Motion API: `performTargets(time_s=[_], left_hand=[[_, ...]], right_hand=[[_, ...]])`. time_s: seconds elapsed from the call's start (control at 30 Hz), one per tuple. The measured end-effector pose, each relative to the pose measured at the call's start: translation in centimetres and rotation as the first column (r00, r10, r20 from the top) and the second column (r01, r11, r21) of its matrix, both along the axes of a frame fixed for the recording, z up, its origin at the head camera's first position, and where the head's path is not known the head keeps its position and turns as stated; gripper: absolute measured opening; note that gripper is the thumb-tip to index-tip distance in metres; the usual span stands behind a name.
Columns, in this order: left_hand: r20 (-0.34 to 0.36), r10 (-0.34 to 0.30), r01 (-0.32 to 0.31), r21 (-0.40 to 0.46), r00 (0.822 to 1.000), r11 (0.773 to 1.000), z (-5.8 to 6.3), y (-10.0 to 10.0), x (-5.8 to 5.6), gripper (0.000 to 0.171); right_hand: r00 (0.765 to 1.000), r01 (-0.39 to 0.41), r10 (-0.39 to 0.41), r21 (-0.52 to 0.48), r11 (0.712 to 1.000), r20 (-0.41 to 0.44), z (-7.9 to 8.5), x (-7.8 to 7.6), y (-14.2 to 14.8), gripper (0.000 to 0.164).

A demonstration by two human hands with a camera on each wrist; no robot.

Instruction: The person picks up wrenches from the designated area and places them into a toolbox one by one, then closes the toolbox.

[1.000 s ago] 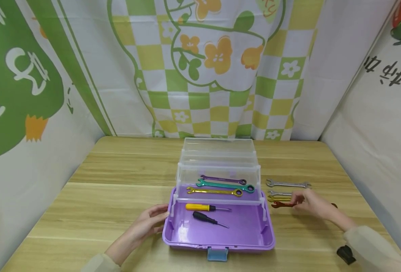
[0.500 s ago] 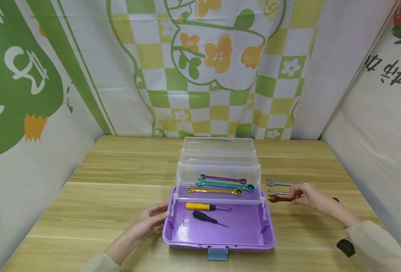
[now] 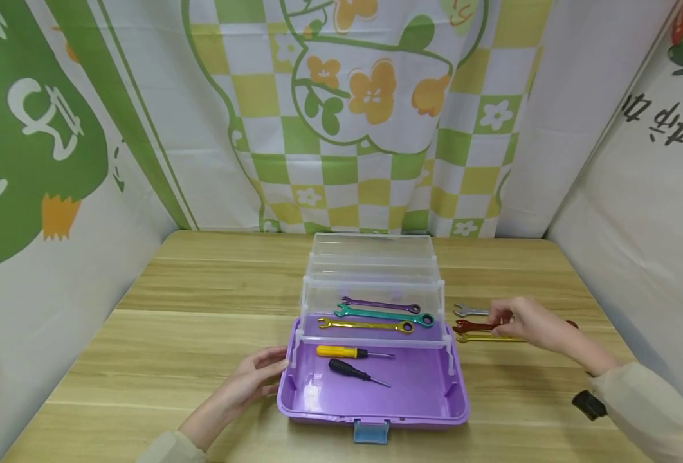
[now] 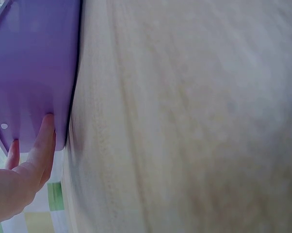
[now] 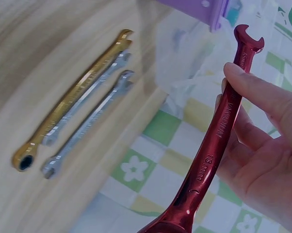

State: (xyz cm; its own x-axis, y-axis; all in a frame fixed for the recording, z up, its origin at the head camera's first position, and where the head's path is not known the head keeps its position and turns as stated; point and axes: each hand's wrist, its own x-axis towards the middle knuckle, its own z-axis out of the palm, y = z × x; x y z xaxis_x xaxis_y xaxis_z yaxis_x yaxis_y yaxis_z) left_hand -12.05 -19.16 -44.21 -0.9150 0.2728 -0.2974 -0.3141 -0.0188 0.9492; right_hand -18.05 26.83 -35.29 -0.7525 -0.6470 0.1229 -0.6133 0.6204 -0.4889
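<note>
My right hand pinches a red combination wrench between thumb and fingers, held above the table to the right of the toolbox. Under it lie a gold wrench and two silver wrenches, one nearer the gold and one farther off. My left hand rests its extended fingers against the left wall of the open purple toolbox; the left wrist view shows the fingertips touching that wall. A yellow screwdriver and a black screwdriver lie in the toolbox.
Clear trays rise behind the toolbox's base. Purple, teal and gold-coloured wrenches lie there. A blue latch hangs in front. A small black object appears beside the right sleeve. Patterned curtains border the wooden table.
My right hand has lifted the red wrench and carried it away from me, over the other wrenches, uncovering the gold one. My left hand has stayed on the toolbox.
</note>
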Motion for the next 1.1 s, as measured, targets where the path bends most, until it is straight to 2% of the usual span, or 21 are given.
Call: performTargets(time_s=[0.13, 0.27, 0.47, 0.8, 1.1], left_hand=[[-0.001, -0.001, 0.001, -0.004, 1.000, 1.000, 0.0, 0.0, 0.0, 0.061], [-0.002, -0.005, 0.005, -0.005, 1.000, 1.000, 0.1, 0.0, 0.1, 0.060], [-0.004, -0.012, 0.012, 0.003, 1.000, 1.000, 0.1, -0.1, 0.1, 0.060], [-0.008, -0.015, 0.015, -0.002, 1.000, 1.000, 0.0, -0.1, 0.1, 0.059], [-0.008, -0.006, 0.006, 0.001, 1.000, 1.000, 0.0, 0.0, 0.1, 0.061]], right_hand=[[1.000, -0.004, 0.004, 0.007, 1.000, -0.007, 0.7, -0.1, -0.6, 0.015], [0.999, 0.012, -0.013, 0.032, 0.999, 0.030, 1.5, -0.3, -1.3, 0.013], [0.999, 0.006, -0.008, 0.052, 0.999, 0.035, 2.2, -0.7, -2.4, 0.012], [1.000, -0.027, 0.027, 0.059, 0.998, 0.012, 2.4, -1.5, -4.7, 0.011], [0.997, -0.059, 0.057, 0.048, 0.997, 0.045, 2.7, -2.0, -7.0, 0.009]])
